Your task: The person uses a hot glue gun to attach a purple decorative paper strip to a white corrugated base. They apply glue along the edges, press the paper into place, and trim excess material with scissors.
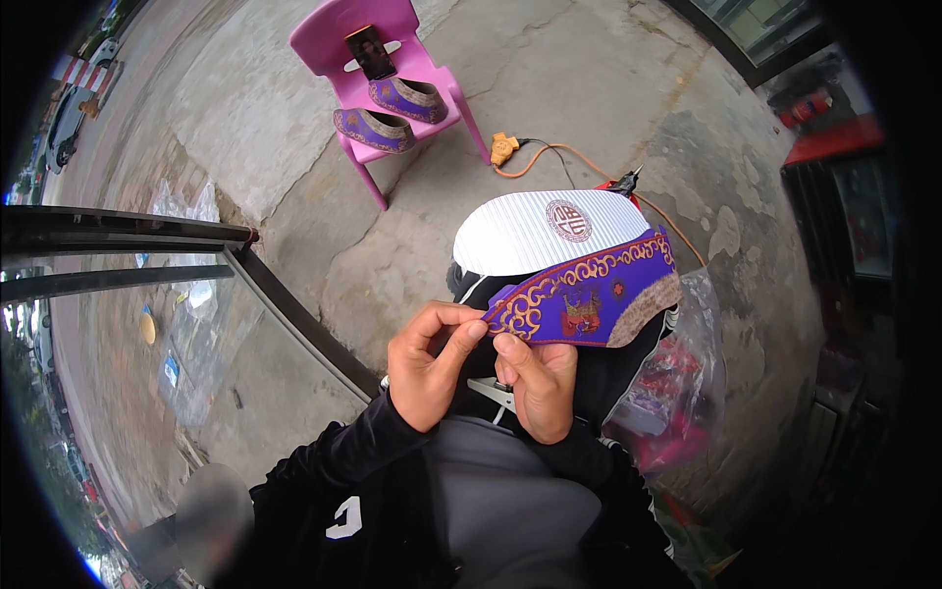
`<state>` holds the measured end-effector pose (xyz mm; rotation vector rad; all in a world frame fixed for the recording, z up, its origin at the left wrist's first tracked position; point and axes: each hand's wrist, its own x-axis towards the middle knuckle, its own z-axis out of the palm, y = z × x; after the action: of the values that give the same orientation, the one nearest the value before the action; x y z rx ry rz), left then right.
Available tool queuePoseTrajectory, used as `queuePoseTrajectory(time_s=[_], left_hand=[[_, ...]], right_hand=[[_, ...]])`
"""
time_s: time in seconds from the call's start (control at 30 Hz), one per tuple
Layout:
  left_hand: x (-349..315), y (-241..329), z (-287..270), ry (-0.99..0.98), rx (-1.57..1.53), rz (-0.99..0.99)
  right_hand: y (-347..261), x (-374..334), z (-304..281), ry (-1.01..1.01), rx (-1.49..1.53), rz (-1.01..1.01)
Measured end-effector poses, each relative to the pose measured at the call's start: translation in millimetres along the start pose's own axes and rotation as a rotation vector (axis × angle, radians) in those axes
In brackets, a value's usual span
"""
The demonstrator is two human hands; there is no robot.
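I see a person sitting with both hands close together over the lap. The left hand [430, 368] pinches the pointed left tip of a purple cloth piece [599, 304], thumb and first finger pressed together on it. The right hand [540, 388] is just beside it — its thumb pushes on the bottom edge of the same cloth near that tip, with the other fingers curled under. I can't tell how hard they squeeze.

The cloth is shaped like the side of a shoe. It has gold curls, a red edge and a fuzzy brown patch at its right end. It sits over the near edge of a white shoe sole [500, 231], which has thin ridges and a round red mark. The sole lies above the person's knees.

Past the knees stands a pink chair [329, 37]. Two purple shoes [373, 131] sit on its seat, and a dark box [369, 51] leans on its back. An orange cord [589, 167] runs over the floor. A clear bag [677, 393] with pink things in it is to the right.
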<state>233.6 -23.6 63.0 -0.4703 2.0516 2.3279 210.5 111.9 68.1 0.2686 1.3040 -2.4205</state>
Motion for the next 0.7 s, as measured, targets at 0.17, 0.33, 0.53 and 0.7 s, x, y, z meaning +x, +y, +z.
queuePoseTrajectory(time_s=[0.17,0.33,0.53,0.7], left_hand=[[9,-10,2,-0.481,-0.775,-0.424],[24,-15,17,-0.493,-1.321,-0.531],[38,-7,23,-0.388,-1.255,-0.6],[66,11,23,-0.294,-1.179,-0.398]], right_hand=[[-40,3,-24,-0.166,-0.069,0.095],[-77,8,-57,-0.321,0.094,0.371],[-98,34,-90,-0.458,0.157,0.49],[-131,76,-128,-0.555,-0.026,0.302]])
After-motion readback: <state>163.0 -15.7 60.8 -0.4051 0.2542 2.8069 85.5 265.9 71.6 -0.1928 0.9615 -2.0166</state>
